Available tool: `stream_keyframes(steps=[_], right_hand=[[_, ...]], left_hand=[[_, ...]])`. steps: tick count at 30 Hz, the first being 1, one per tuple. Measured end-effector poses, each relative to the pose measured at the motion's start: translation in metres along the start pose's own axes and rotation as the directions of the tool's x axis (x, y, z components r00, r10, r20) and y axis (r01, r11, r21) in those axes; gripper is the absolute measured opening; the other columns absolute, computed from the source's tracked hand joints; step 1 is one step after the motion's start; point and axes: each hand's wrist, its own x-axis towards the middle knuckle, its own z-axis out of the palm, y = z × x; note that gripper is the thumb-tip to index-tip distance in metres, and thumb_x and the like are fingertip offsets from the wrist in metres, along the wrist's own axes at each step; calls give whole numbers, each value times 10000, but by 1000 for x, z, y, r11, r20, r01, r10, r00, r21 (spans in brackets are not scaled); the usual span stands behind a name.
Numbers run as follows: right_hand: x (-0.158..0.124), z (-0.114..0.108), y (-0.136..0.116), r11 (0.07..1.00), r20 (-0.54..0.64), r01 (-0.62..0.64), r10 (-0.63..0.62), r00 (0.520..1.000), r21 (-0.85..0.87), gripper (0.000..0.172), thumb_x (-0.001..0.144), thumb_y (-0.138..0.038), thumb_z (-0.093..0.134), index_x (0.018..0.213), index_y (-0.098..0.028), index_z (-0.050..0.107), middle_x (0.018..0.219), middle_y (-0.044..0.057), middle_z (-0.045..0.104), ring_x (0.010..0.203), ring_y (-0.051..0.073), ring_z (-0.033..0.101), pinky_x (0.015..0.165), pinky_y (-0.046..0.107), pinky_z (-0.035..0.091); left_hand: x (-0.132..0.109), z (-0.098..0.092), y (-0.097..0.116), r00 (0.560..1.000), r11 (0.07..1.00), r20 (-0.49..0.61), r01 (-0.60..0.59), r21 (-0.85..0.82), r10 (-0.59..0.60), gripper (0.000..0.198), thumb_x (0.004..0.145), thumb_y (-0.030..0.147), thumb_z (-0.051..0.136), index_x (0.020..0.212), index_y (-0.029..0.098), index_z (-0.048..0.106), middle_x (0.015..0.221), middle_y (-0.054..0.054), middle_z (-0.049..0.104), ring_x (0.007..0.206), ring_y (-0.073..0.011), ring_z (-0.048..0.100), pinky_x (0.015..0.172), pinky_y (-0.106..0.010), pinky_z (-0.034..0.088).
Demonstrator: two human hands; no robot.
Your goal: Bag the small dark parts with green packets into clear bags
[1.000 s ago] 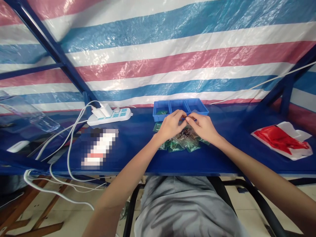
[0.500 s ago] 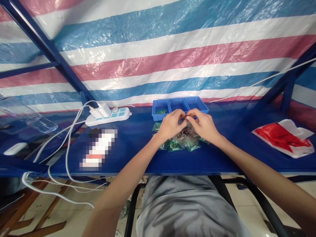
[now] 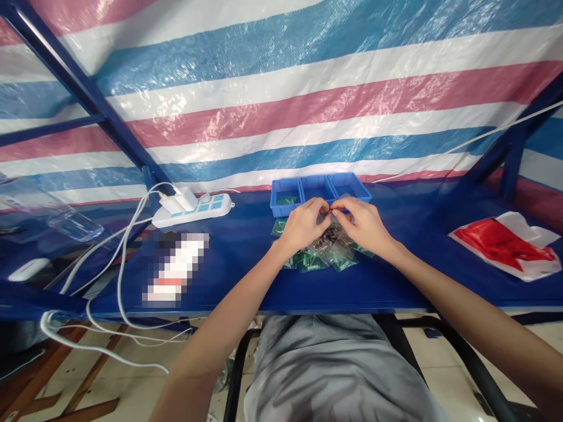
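My left hand (image 3: 307, 221) and my right hand (image 3: 363, 223) meet at their fingertips above the blue table. Both are pinched closed around one tiny dark piece (image 3: 331, 211), too small and too covered by fingers to name. Beneath them lies a heap of small clear bags with green circuit boards (image 3: 313, 261), spreading out on both sides of the wrists. Small dark and metallic parts (image 3: 329, 237) show in the middle of the heap. Just behind my hands stands a blue three-compartment tray (image 3: 285, 210); a green board in a bag (image 3: 287, 200) lies in its left compartment.
A white power strip (image 3: 193, 212) with plugged-in chargers stands to the left, its white cables (image 3: 121, 264) hanging over the edge. A red and white plastic bag (image 3: 505, 246) lies at the right. Striped sheeting (image 3: 308, 105) hangs behind the table (image 3: 422, 234).
My hands stay together at nearly the same spot, with only slight finger movement around the tiny piece. The view has shifted very slightly; the other things lie as before.
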Motion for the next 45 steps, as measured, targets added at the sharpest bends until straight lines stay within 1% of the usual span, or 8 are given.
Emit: stream_keyframes(steps=[10, 21, 25, 28, 32, 35, 41, 45], right_hand=[[0, 0, 3, 999, 4, -41, 41, 999, -16, 174, 948, -244, 524, 1028, -211, 675, 994, 80, 741, 789, 224, 679, 767, 358, 524], [1, -1, 0, 999, 31, -33, 33, 999, -5, 153, 913, -225, 553, 984, -213, 689, 954, 74, 747, 848, 245, 699, 809, 366, 536], [1, 1, 3, 998, 30, -71, 71, 997, 1, 158, 913, -236, 562, 981, -211, 702, 961, 77, 757, 843, 248, 707, 806, 371, 542], [2, 0, 3, 992, 26, -121, 120, 992, 34, 167, 918, -266, 571, 977, -209, 716, 969, 78, 769, 838, 253, 716, 762, 365, 549], [3, -1, 1, 971, 41, -206, 202, 978, 125, 168, 909, -313, 602, 928, -208, 732, 909, 65, 779, 798, 252, 720, 708, 350, 552], [3, -3, -1, 953, 32, -249, 247, 969, 171, 196, 907, -357, 616, 911, -202, 737, 863, 54, 774, 760, 239, 709, 695, 337, 545], [2, -5, -4, 958, 25, -247, 246, 969, 148, 275, 924, -435, 610, 856, -193, 721, 793, 36, 752, 666, 199, 672, 629, 294, 496], [2, -4, -1, 974, 20, -209, 208, 978, 89, 280, 983, -356, 508, 860, -197, 703, 782, 40, 744, 689, 202, 683, 653, 297, 499]], left_hand=[[0, -1, 1, 1000, 1000, 6, -2, 0, 2, 65, 932, 242, 559, 981, 200, 573, 947, -35, 651, 820, -157, 621, 782, -290, 508], [-2, 0, 1, 1000, 1000, 6, -1, 2, 1, 95, 942, 249, 555, 1020, 204, 585, 961, -32, 656, 843, -160, 632, 795, -292, 516], [-1, 0, 1, 1000, 999, 0, -5, -53, 5, 117, 962, 238, 552, 1059, 205, 609, 998, -40, 676, 869, -161, 652, 785, -285, 524], [0, 2, 2, 999, 991, -31, 2, -134, -6, 121, 984, 229, 542, 1070, 207, 624, 1034, -47, 697, 913, -161, 672, 773, -275, 533], [1, 5, 2, 996, 975, -83, 7, -223, -26, 123, 995, 225, 540, 1040, 198, 652, 1029, -47, 725, 935, -160, 693, 766, -267, 549], [2, 7, 2, 996, 971, -86, 11, -241, -33, 142, 970, 186, 557, 1060, 193, 667, 1040, -49, 737, 925, -158, 704, 727, -254, 556], [3, 5, 2, 997, 969, -66, 8, -248, -26, 147, 941, 209, 620, 1073, 190, 682, 1016, -45, 751, 893, -149, 716, 697, -233, 559], [4, 3, 4, 997, 966, -62, 24, -257, -41, 144, 927, 199, 643, 1064, 199, 687, 1004, -36, 758, 882, -148, 722, 715, -244, 563]])
